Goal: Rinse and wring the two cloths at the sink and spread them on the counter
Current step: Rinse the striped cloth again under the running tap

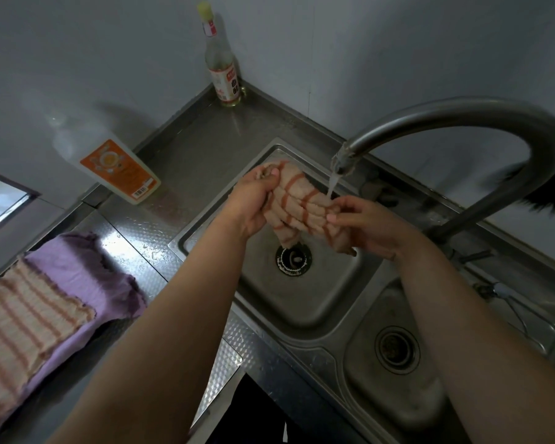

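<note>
A pink cloth with orange stripes (297,200) is bunched lengthwise over the left sink basin (302,302). My left hand (253,200) grips its far end and my right hand (366,224) grips its near end. Water runs from the curved steel faucet (462,115) onto the cloth beside my right fingers. A tail of the cloth hangs above the drain (293,259). On the counter at the left, a second striped cloth (23,318) lies spread on top of a purple cloth (87,274).
A white bottle with an orange label (119,171) leans against the wall behind the counter (148,232). A tall glass bottle (221,65) stands in the back corner. A smaller right basin (394,350) lies near me. A dark brush (539,190) is at the right.
</note>
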Available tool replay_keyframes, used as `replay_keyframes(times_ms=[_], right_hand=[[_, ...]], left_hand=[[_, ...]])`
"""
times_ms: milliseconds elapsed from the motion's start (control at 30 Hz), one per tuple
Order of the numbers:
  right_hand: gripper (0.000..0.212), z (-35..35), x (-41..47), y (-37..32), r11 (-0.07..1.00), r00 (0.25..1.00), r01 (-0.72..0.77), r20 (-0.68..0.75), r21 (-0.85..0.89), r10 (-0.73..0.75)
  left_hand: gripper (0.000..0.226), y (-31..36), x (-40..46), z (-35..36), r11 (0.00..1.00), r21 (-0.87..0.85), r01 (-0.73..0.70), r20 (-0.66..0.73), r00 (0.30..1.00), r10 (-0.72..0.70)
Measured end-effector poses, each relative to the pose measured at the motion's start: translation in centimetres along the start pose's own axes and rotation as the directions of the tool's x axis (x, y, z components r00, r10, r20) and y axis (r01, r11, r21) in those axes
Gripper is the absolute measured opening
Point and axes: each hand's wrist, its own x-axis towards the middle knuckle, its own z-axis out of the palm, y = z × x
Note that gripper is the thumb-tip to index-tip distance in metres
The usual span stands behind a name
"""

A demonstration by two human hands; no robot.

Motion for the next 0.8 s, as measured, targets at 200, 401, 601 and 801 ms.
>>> replay_keyframes(times_ms=[200, 401, 601, 801], right_hand=[[0.022, 0.4, 0.5, 0.0, 0.992, 1.0, 0.017, -0.018, 0.123, -0.015], [0.006, 0.8, 1.5, -0.4, 0.95, 0.994, -0.062, -0.105, -0.306, 0.031], [0.014, 0.7, 1.6, -1.3, 0.992, 0.99, 0.022, -0.133, -0.123, -0.038], [0.012, -0.4, 1.6, -2.4, 0.973, 0.996, 0.08, 0.011, 0.217, -0.084]], left_hand=[[0.017, -0.4, 0.2, 0.2, 0.98, 0.193, -0.037, -0.156, 0.985, 0.068], [0.015, -0.4, 0.7, 0.3, 0.941, 0.338, -0.017, -0.222, 0.97, 0.097], [0.025, 1.4, 0.7, -0.1, 0.854, 0.507, -0.116, 0.156, 0.987, 0.041], [0.029, 0.0, 0.4, -0.3, 0.432, 0.868, -0.247, 0.378, 0.891, -0.251]])
